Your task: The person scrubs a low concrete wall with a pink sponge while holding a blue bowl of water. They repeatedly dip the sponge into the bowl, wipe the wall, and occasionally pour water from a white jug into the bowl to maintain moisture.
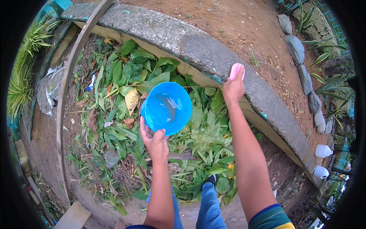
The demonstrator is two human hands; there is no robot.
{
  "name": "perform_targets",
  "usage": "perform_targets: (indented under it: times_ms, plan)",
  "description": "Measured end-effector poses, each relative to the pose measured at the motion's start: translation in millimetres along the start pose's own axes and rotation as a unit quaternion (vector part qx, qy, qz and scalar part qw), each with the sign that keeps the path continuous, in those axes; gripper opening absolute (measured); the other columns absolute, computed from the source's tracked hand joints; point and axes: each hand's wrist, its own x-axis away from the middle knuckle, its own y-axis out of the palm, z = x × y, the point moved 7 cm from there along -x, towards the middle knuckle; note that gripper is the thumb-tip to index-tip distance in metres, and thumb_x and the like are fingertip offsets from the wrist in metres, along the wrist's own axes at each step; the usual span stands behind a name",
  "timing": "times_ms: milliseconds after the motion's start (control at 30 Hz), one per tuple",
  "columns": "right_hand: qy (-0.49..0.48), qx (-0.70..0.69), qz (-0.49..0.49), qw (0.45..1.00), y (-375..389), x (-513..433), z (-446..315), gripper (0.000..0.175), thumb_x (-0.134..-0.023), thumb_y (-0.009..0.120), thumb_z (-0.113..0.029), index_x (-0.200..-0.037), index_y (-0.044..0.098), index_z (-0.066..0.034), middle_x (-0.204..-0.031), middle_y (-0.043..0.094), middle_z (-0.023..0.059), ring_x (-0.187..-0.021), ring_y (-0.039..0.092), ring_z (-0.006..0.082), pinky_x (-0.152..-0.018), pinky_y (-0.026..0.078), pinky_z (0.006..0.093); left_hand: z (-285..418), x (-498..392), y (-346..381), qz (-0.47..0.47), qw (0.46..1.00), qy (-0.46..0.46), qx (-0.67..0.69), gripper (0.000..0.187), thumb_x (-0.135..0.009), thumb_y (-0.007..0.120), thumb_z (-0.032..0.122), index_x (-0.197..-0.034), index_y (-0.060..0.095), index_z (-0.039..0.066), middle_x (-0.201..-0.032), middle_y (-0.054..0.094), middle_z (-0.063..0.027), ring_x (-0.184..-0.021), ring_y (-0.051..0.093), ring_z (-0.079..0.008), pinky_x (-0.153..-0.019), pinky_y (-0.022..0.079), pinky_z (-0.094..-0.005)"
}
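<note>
My left hand point(155, 143) grips the rim of a round blue plastic bowl point(168, 108), fingers at its outer side and thumb at the near edge. The bowl is tilted, its inside faces me, and it shows shiny reflections; whether it holds water I cannot tell. Out to the right, my right hand point(234, 87) is closed around a pink object point(236, 71), perhaps a cup or scoop, seen only in part. That hand is over the edge of a low concrete wall point(206, 51). Beneath the bowl lies a heap of cut green leaves point(200, 120).
A wooden pole point(68, 71) slants along the left. Grey stones point(294, 48) line the bare soil at right, beside snake plants point(331, 86). Two white plastic jugs point(323, 151) lie by the wall's lower end. My shoe point(212, 179) is among the leaves.
</note>
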Motion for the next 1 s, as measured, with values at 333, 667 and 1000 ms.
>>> perform_targets:
  times_ms: [333, 667, 1000]
  plan:
    - [-0.054, -0.06, 0.035, 0.996, -4.9, 0.7, -20.5, 0.065, -0.082, 0.057, -0.007, -0.14, 0.028, -0.0131, -0.112, 0.058, 0.0217, -0.092, 0.06, 0.0404, -0.081, 0.046, 0.0503, 13.6, -6.2, -13.1, 0.03, 0.997, -0.001, 0.066, 0.09, -0.063, 0.055, -0.011, -0.144, 0.023, 0.011, -0.131, 0.04, -0.0129, -0.115, 0.049, -0.0288, -0.08, 0.056, -0.047]
    - [-0.141, -0.178, -0.208, 0.951, -16.5, 69.0, -60.1, 0.067, -0.078, 0.066, -0.009, -0.134, 0.029, -0.0093, -0.106, 0.06, 0.0269, -0.096, 0.058, 0.0448, -0.083, 0.045, 0.049, 14.9, 12.2, 17.5, -0.006, 0.997, -0.041, 0.058, 0.09, -0.061, 0.055, -0.014, -0.142, 0.028, 0.013, -0.132, 0.035, -0.0112, -0.114, 0.048, -0.0273, -0.079, 0.056, -0.0442]
    - [-0.232, -0.065, -0.227, 0.943, -164.7, 89.7, -92.2, 0.041, -0.07, 0.074, -0.02, -0.102, 0.054, -0.0062, -0.092, 0.064, 0.0164, -0.084, 0.062, 0.0361, -0.074, 0.046, 0.0468, 79.7, 73.2, 142.0, -0.193, 0.974, -0.115, -0.026, 0.09, -0.06, 0.053, -0.014, -0.142, 0.028, 0.012, -0.135, 0.035, -0.01, -0.113, 0.048, -0.0243, -0.079, 0.054, -0.0362]
